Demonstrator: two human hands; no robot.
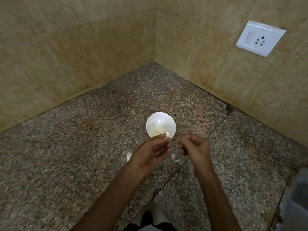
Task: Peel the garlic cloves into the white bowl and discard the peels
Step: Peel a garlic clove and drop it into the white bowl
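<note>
Both forearms reach in from below, hands close together but not touching. The left hand (150,153), palm turned inward, pinches a garlic clove (167,134) at its fingertips. The right hand (195,147) is curled, and whether it holds anything is too blurred to tell.

No text, label, brand, number or sign can be read anywhere in the view. The white switch-and-socket plate (260,38) on the wall (196,44) and the white bowl (168,121) on the worktop (80,147) are seen to be plain, and no marking can be made out on either.
</note>
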